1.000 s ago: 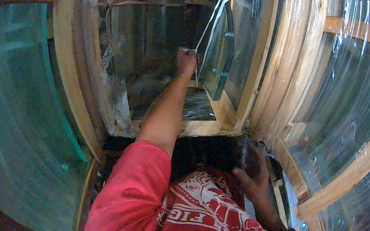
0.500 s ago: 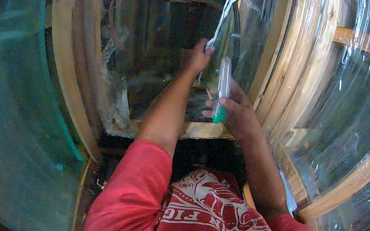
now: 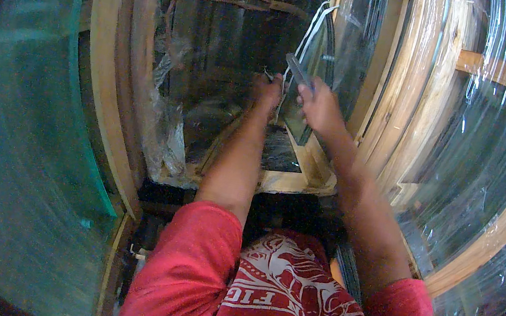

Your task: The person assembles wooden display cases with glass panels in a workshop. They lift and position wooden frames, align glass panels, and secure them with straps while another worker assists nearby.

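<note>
The glass pane point(image 3: 309, 68) stands on edge inside the wooden crate point(image 3: 109, 71), leaning toward its right wall, above the crate floor. The left hand point(image 3: 268, 89) closes its grip on the pane's near edge; the right hand point(image 3: 318, 106) is wrapped around a flat grey tool point(image 3: 297, 71) held against that edge. The pane is judged rigid, heavy, fragile and sharp-edged: hold both vertical edges, never the corners.

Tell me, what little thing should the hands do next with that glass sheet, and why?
Probably lift it a bit, straight up. Both the left hand and right hand grip the top edge of the upright glass sheet, which stands inside the wooden crate, close to other panes.
</note>
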A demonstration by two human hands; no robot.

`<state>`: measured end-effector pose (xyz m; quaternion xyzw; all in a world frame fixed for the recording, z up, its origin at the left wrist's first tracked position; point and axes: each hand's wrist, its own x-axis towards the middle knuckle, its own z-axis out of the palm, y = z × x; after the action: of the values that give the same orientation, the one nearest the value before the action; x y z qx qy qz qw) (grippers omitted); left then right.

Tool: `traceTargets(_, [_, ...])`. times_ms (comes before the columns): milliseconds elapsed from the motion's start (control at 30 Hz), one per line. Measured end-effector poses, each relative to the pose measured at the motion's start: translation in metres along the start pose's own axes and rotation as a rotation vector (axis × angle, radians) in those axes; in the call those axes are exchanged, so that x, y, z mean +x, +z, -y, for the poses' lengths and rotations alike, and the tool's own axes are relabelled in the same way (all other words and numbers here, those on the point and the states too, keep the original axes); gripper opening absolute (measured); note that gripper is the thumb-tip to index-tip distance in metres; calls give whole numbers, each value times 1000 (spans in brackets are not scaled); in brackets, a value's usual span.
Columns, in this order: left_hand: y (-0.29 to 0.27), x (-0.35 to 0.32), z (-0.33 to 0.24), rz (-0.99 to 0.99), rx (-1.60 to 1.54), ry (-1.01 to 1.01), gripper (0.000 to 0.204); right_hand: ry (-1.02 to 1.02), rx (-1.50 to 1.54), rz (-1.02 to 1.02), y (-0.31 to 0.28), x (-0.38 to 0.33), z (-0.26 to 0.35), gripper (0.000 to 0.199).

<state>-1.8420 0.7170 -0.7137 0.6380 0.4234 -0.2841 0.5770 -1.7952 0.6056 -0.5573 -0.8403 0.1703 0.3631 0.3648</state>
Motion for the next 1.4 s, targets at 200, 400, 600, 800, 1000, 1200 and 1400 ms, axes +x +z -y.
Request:
traceTargets(200, [15,30,39,13,-194,22,40,-96,-416,20,-10,44,5,40])
traceTargets(400, [16,22,35,-119,-38,121,37,-9,90,303,-16,56,4,41])
traceTargets(600, [6,-10,4,-7,-309,30,33,-116,21,250,-18,54,4,27])
traceTargets(800, [4,-12,0,-105,-71,235,21,-215,-562,103,-20,49,-6,30])
traceTargets(1000, [1,-16,-9,32,-268,90,20,-236,-561,145,-27,44,-8,28])
traceTargets(1200, [-3,-29,-24,-17,-241,40,21,-205,-542,153,-25,35,-11,26])
traceTargets(1400, [0,-13,1,-134,29,167,24,13,122,37,-17,19,-4,32])
